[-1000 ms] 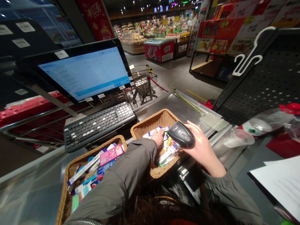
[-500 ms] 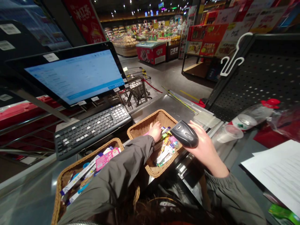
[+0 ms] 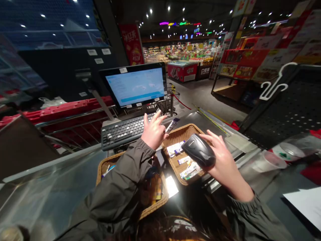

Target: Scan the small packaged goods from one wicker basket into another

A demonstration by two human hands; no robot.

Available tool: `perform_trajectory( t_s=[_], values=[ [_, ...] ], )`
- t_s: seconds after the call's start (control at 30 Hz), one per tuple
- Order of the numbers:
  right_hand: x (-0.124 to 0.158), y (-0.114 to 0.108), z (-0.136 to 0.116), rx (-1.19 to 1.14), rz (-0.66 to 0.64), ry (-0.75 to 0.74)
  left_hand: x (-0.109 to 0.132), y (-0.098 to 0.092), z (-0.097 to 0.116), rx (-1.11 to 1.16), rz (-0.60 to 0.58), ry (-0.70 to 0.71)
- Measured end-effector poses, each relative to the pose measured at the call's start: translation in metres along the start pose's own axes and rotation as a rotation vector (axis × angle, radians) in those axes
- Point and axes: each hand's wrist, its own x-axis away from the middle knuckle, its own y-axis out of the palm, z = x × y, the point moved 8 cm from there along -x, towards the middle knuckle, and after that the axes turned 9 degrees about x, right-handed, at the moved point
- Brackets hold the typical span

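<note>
A black handheld barcode scanner (image 3: 200, 154) rests in my right hand (image 3: 222, 157), its head pointing left over the right wicker basket (image 3: 181, 134). My left hand (image 3: 152, 131) is raised at the keyboard's (image 3: 122, 132) right end, its other fingers spread. Between its thumb and a finger it pinches a slim stick packet (image 3: 173, 125), white with a dark end. Inside the right basket lie several small packets (image 3: 189, 169), partly hidden by the scanner. Below my left forearm, a second wicker basket (image 3: 153, 210) with packets in it is largely covered by the sleeve.
A monitor (image 3: 135, 85) with a lit screen stands behind the keyboard. Plastic cups (image 3: 269, 162) and paper sheets (image 3: 307, 204) are at the right. A white hook (image 3: 273, 83) hangs on a black perforated panel. Beyond the metal counter are a shopping cart and a red freezer (image 3: 182, 71).
My left hand has come out of the right basket, moving up and left to the keyboard with a stick packet. My right hand still holds the scanner. The view has turned left.
</note>
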Motion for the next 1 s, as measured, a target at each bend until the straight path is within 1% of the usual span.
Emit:
perform_trajectory(
  t_s=[0.1, 0.3, 0.4, 0.5, 0.6, 0.73, 0.87, 1.0],
  values=[
    [-0.010, 0.007, -0.032, -0.010, -0.034, -0.077, 0.031, -0.024, -0.013, -0.029, 0.002, -0.049],
    [-0.023, 0.020, -0.091, -0.056, -0.041, -0.234, 0.085, -0.058, -0.047, -0.037, -0.042, -0.176],
    [-0.025, 0.026, -0.113, -0.085, -0.051, -0.290, 0.110, -0.072, -0.062, -0.050, -0.038, -0.231],
    [-0.026, 0.032, -0.129, -0.099, -0.075, -0.328, 0.131, -0.081, -0.074, -0.057, -0.033, -0.273],
    [-0.026, 0.037, -0.140, -0.106, -0.095, -0.345, 0.146, -0.087, -0.085, -0.062, -0.020, -0.299],
    [-0.027, 0.038, -0.152, -0.117, -0.103, -0.353, 0.159, -0.091, -0.094, -0.056, -0.016, -0.321],
    [-0.027, 0.036, -0.157, -0.116, -0.103, -0.354, 0.169, -0.088, -0.100, -0.045, -0.041, -0.340],
    [-0.026, 0.035, -0.158, -0.114, -0.116, -0.352, 0.182, -0.081, -0.108, -0.036, -0.065, -0.371]
  ],
)
